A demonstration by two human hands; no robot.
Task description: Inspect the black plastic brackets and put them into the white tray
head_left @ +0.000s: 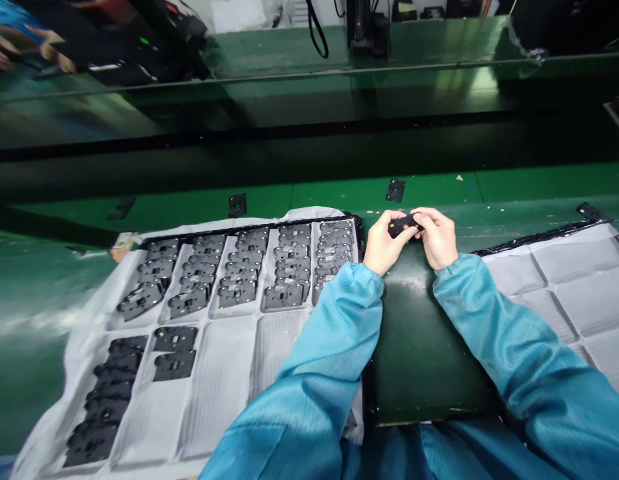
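Both my hands meet over the green bench between two trays, in teal sleeves. My left hand (384, 243) and my right hand (439, 237) are each closed on the same small black plastic part (403, 225), which they hold between the fingertips just above the bench. To the left lies a tray lined with white foam sheet (224, 373); its compartments hold several rows of the same black parts (249, 270), stacked overlapping.
A second white-lined tray (564, 280) lies to the right, its pockets bare. Two loose black parts (396, 190) (237, 205) lie on the green bench (419, 347) behind the trays. Another person's hands (19, 50) work at far left, beside black equipment.
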